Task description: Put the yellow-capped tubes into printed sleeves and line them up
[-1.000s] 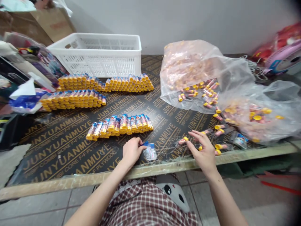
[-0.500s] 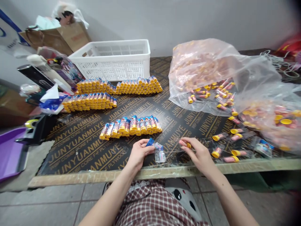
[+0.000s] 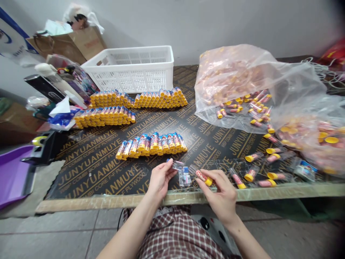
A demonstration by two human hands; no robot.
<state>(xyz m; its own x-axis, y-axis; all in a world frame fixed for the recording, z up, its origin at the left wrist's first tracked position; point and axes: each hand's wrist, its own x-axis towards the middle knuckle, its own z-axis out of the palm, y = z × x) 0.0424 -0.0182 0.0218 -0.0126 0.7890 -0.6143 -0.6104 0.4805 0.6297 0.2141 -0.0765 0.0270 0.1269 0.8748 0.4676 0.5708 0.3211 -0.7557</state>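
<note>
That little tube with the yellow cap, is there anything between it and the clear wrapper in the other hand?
Nothing visible. The right hand holds the yellow-capped tube, and the left hand holds the clear wrapper just beside it above the table edge. Only a small open gap separates them.

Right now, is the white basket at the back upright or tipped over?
Upright: the white basket stands on its base on the table, open rim facing up, behind the stacked tubes.

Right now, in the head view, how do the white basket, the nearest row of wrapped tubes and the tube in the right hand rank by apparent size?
1. white basket
2. nearest row of wrapped tubes
3. tube in the right hand, though nearest the camera
</note>
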